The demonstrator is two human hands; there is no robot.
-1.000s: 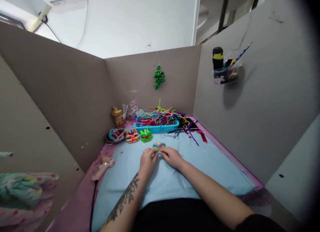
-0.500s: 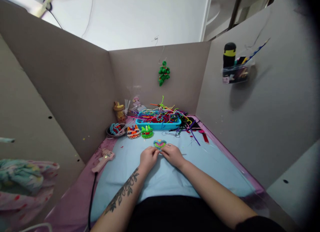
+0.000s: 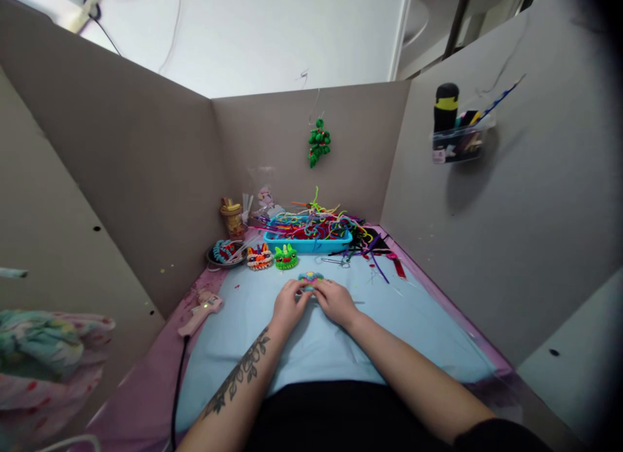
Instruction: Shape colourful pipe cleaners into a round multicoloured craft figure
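Note:
A small braided cord piece (image 3: 310,278) in blue, yellow and pink sits between my hands over the pale blue cloth (image 3: 321,355). My left hand (image 3: 291,303) grips its left side, fingers curled over the edge. On the right side, my right hand (image 3: 335,301) closes on the same piece. Both thumbs come close together at its near edge, and the fingers cover part of it. Just beyond lie an orange-and-white braided figure (image 3: 259,257) and a green braided figure (image 3: 285,257).
A blue tray (image 3: 309,246) heaped with coloured cords stands at the back. Scissors (image 3: 337,262) lie before it. On the left are a pink glue gun (image 3: 200,314) with a black cable and a dark bowl (image 3: 212,256). Grey panels (image 3: 272,134) enclose the table.
My fingers have moved up over the cord piece, covering more of its sides. The thumbs now press at its near edge, and the piece looks flatter.

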